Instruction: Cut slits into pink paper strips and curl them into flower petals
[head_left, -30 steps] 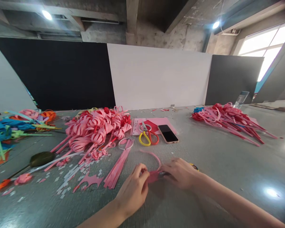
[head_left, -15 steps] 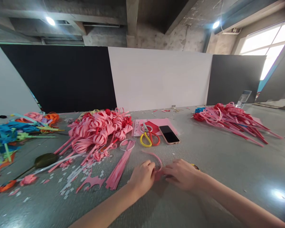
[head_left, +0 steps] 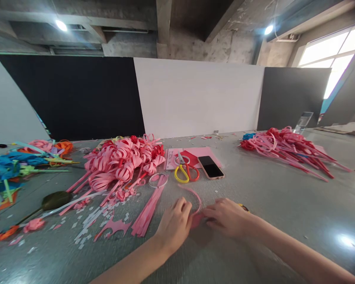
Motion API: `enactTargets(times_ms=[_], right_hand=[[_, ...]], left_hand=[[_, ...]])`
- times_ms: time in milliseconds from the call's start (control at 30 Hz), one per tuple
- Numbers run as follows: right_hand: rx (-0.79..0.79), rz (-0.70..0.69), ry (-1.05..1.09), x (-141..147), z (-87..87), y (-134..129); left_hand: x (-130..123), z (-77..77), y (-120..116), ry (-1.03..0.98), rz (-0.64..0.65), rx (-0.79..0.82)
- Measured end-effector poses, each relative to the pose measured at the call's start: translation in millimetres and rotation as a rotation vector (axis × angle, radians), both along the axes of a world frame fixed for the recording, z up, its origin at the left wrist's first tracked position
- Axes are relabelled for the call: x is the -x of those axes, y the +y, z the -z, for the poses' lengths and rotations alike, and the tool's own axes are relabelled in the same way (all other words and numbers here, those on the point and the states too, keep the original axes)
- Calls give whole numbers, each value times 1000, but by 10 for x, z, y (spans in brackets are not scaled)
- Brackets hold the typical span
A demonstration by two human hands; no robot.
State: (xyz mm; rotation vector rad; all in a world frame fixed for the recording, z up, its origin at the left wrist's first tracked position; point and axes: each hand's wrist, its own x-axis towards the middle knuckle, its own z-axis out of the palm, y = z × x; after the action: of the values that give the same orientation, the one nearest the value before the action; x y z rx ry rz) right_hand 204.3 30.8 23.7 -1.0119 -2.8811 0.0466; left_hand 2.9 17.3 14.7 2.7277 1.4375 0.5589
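Both hands low on the desk point(head_left: 284, 197), close together. Left hand point(head_left: 174, 225) and right hand point(head_left: 229, 219) pinch a small red paper piece point(head_left: 197, 219) between their fingertips; a pink strip point(head_left: 195, 196) loops up from it, arching just beyond the hands. Fingers closed narrow on the paper. Something yellow and dark peeks out behind the right hand (cannot tell what).

Progress, as a judgement: early on this piece. The strip is only one loose curl, while a heap of finished pink curls point(head_left: 124, 161) lies well beyond the left hand; a flat bundle of uncurled strips point(head_left: 149, 209) lies just left of it.

Orientation: the red piece lies flat, long axis roughly across from hand to hand; the loop opens toward the person.

Scissors point(head_left: 185, 169) and phone point(head_left: 210, 167) sit beyond the hands, side by side.
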Motion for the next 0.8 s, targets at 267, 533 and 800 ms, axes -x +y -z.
enactTargets(times_ms=[267, 533, 800], right_hand=[[-75, 58, 2, 5, 64, -5], [-350, 87, -17, 85, 167, 84], [-529, 147, 106, 206, 249, 66]], left_hand=[[229, 93, -355, 73, 97, -33], [232, 129, -366, -76, 123, 5], [268, 160, -356, -40, 112, -14]])
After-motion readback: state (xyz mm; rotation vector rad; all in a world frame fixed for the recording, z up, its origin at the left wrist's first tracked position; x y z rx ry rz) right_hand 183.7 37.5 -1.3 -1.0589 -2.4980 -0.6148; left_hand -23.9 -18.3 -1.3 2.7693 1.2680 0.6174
